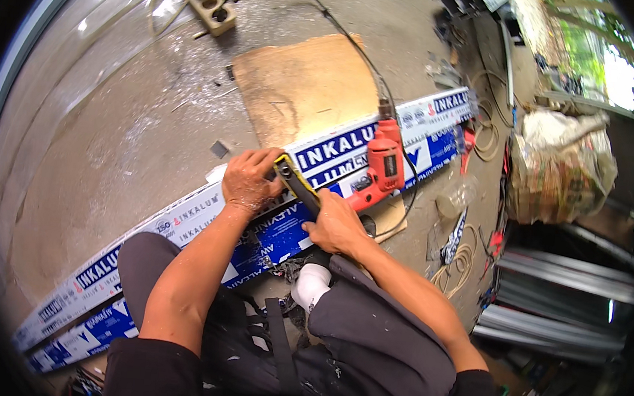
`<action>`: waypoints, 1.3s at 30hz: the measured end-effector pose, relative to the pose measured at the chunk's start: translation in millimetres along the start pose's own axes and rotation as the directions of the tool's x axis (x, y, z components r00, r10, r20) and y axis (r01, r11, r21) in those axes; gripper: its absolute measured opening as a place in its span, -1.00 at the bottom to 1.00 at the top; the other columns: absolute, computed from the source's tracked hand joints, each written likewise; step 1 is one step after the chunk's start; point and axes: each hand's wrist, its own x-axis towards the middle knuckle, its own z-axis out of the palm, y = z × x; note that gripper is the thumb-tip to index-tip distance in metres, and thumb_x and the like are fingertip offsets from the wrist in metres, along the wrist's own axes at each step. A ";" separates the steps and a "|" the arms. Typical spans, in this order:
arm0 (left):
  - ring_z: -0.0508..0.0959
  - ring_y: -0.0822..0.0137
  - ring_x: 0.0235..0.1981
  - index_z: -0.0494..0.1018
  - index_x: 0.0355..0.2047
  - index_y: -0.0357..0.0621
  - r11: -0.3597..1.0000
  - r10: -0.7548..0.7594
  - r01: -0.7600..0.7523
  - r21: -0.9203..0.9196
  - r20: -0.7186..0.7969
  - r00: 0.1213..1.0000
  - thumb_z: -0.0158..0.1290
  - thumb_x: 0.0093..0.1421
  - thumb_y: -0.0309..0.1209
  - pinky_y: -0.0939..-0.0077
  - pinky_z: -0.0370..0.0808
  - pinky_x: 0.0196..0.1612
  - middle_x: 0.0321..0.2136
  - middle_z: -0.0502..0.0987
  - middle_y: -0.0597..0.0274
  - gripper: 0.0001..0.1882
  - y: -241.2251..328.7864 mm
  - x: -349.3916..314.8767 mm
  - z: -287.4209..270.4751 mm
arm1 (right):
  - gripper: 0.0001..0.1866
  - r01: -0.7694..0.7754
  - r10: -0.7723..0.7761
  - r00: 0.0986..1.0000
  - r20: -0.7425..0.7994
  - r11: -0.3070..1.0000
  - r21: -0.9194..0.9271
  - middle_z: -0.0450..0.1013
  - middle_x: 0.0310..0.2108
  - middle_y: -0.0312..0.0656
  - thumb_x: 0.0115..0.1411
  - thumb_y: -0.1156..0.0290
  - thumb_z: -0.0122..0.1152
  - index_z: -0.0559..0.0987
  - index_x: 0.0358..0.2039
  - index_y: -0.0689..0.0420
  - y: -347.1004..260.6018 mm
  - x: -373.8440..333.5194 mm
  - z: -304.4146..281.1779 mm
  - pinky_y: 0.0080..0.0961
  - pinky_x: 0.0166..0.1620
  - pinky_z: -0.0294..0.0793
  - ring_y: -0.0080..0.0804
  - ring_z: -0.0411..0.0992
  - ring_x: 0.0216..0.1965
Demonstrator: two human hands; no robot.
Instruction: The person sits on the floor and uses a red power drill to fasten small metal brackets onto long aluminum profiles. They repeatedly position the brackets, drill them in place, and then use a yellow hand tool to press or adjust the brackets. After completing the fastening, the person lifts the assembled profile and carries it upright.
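Note:
Two long straight profiles lie side by side across my lap area, one wrapped in white printed film [179,220], the nearer in blue printed film [276,234]. My left hand [251,179] grips the white-wrapped profile with bent fingers, its thumb close to a black hand tool with yellow edges [297,182]. That tool slants across the profiles; its exact kind is unclear. Around its lower end my right hand [336,222] is closed. Just right of this hand a red power drill [386,162] rests on the profiles, its black cord running up and away.
A tan board [304,84] lies on the floor beyond the profiles. At the upper left is a power strip [206,3] with plugs in it. A full sack [561,170], bundled metal profiles [554,332] and coiled cable [461,260] are on the right.

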 end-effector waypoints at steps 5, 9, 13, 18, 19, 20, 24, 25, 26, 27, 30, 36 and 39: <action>0.69 0.26 -0.08 0.69 -0.02 0.19 1.000 0.024 -0.024 0.005 -0.006 1.000 0.36 -0.05 -0.29 0.30 0.58 0.00 -0.08 0.74 0.44 -0.51 -3.0 -0.8 1.8 | -0.63 0.012 -0.024 0.991 -0.134 0.995 -0.096 0.64 -0.25 0.11 0.14 0.28 0.46 0.56 -0.17 0.25 3.2 10.5 17.9 0.09 -0.07 0.58 0.19 0.63 -0.15; 0.70 0.20 -0.12 0.69 0.00 0.11 0.995 0.066 -0.064 0.079 -0.022 0.998 0.40 0.02 -0.21 0.27 0.59 -0.03 -0.11 0.75 0.35 -0.52 -1.6 3.0 0.2 | -0.63 0.121 -0.098 0.964 -0.249 0.989 0.079 0.62 -0.41 0.08 0.18 0.17 0.50 0.64 -0.24 0.23 11.1 7.8 22.3 0.03 -0.22 0.57 0.17 0.62 -0.34; 0.72 0.15 -0.17 0.71 -0.04 0.03 0.994 0.046 -0.044 0.104 -0.021 0.999 0.42 0.14 -0.02 0.25 0.61 -0.05 -0.17 0.76 0.25 -0.54 6.1 3.9 -4.2 | -0.60 0.409 -0.165 0.813 -0.559 0.844 0.346 0.58 -0.37 -0.01 0.28 0.11 0.51 0.68 -0.15 0.20 46.0 -41.4 -8.7 -0.08 -0.24 0.53 0.03 0.59 -0.34; 0.72 0.12 -0.16 0.73 -0.04 0.01 0.988 0.051 -0.050 0.148 -0.008 0.999 0.42 0.16 0.02 0.23 0.62 -0.06 -0.19 0.75 0.16 -0.52 11.8 5.1 -6.4 | -0.53 -0.455 0.400 0.807 -0.434 0.890 -0.026 0.64 -0.15 0.14 0.18 0.72 0.18 0.61 0.12 0.13 143.7 -158.8 -121.7 0.00 -0.04 0.60 0.12 0.65 -0.11; 0.72 0.08 -0.16 0.72 -0.03 -0.01 0.990 0.059 -0.058 0.126 -0.004 0.998 0.43 0.16 0.01 0.22 0.62 -0.04 -0.17 0.75 0.14 -0.51 11.3 6.2 -6.4 | -0.60 -0.453 0.340 0.833 -0.436 0.873 -0.184 0.65 -0.21 0.14 0.18 0.68 0.20 0.66 0.02 0.12 163.7 -181.1 -139.3 0.02 -0.05 0.61 0.12 0.66 -0.15; 0.72 0.07 -0.15 0.71 -0.03 -0.01 0.988 0.064 -0.062 0.143 -0.008 0.998 0.43 0.16 0.01 0.21 0.62 -0.02 -0.16 0.75 0.14 -0.51 11.0 6.4 -5.9 | -0.67 -0.405 0.231 0.859 -0.458 0.853 -0.329 0.65 -0.28 0.13 0.17 0.64 0.22 0.72 -0.07 0.11 184.0 -197.8 -147.6 0.05 -0.06 0.61 0.12 0.67 -0.20; 0.71 0.04 -0.07 0.69 0.01 -0.03 0.982 0.027 -0.034 0.186 0.038 0.999 0.42 0.18 -0.02 0.19 0.61 0.04 -0.08 0.74 0.12 -0.50 10.1 4.8 -3.3 | -0.77 -0.582 0.537 0.767 -0.352 0.813 -0.027 0.65 -0.40 0.09 0.14 0.51 0.29 0.78 -0.19 0.11 274.8 -205.8 -104.2 -0.11 -0.19 0.62 -0.09 0.67 -0.34; 0.70 0.04 -0.06 0.68 0.02 -0.03 0.979 0.022 -0.030 0.200 0.044 0.999 0.42 0.19 -0.02 0.19 0.61 0.04 -0.07 0.74 0.11 -0.50 9.7 5.0 -2.8 | -0.75 -0.550 0.579 0.789 -0.204 0.815 0.183 0.66 -0.40 0.05 0.13 0.47 0.32 0.79 -0.16 0.11 298.9 -199.3 -86.0 -0.17 -0.24 0.61 -0.17 0.66 -0.38; 0.70 0.04 -0.05 0.68 0.02 -0.03 0.976 0.018 -0.029 0.216 0.052 0.998 0.41 0.20 -0.02 0.18 0.61 0.05 -0.06 0.74 0.11 -0.50 9.3 5.4 -2.7 | -0.68 -0.510 0.561 0.821 -0.107 0.804 0.305 0.68 -0.41 -0.06 0.10 0.41 0.38 0.79 -0.10 0.12 317.9 -189.7 -61.1 -0.31 -0.29 0.58 -0.35 0.60 -0.42; 0.69 0.04 -0.04 0.67 0.05 -0.04 0.980 -0.002 -0.011 0.201 0.063 0.998 0.39 0.22 -0.02 0.17 0.61 0.05 -0.04 0.73 0.11 -0.50 9.0 5.5 -2.4 | -0.69 -0.461 0.560 0.828 -0.021 0.702 0.543 0.67 -0.44 -0.21 0.08 0.43 0.44 0.79 -0.12 0.14 330.3 -183.3 -32.5 -0.38 -0.37 0.55 -0.44 0.57 -0.46; 0.69 0.02 -0.04 0.66 0.07 -0.05 0.977 0.005 -0.019 0.214 0.066 0.998 0.38 0.24 -0.03 0.16 0.60 0.05 -0.04 0.72 0.08 -0.50 7.9 6.1 -1.3 | -0.39 -0.428 0.488 0.851 0.196 0.429 0.795 0.68 -0.38 -0.11 0.00 0.14 0.74 0.73 -0.09 0.35 345.4 -152.8 31.1 -0.39 -0.32 0.62 -0.35 0.61 -0.42; 0.67 -0.05 -0.08 0.64 0.14 -0.06 0.961 0.049 -0.071 0.266 0.088 0.995 0.33 0.28 -0.06 0.11 0.60 0.00 -0.07 0.71 0.02 -0.48 5.7 8.1 2.1 | 0.40 -0.211 0.845 0.151 -0.513 0.534 0.818 0.35 0.35 0.30 -0.09 -0.28 0.68 0.12 0.51 0.29 372.5 -57.6 -8.0 -0.08 0.44 0.34 0.11 0.36 0.38; 0.67 -0.06 -0.08 0.64 0.15 -0.06 0.960 -0.005 -0.027 0.280 0.113 0.994 0.31 0.30 -0.06 0.09 0.59 0.00 -0.06 0.71 0.01 -0.49 4.7 8.6 2.2 | 0.48 -0.193 0.900 0.093 -0.426 0.436 0.879 0.33 0.38 0.29 -0.16 -0.22 0.74 0.04 0.54 0.27 387.7 -8.9 -41.5 -0.13 0.47 0.30 0.13 0.32 0.41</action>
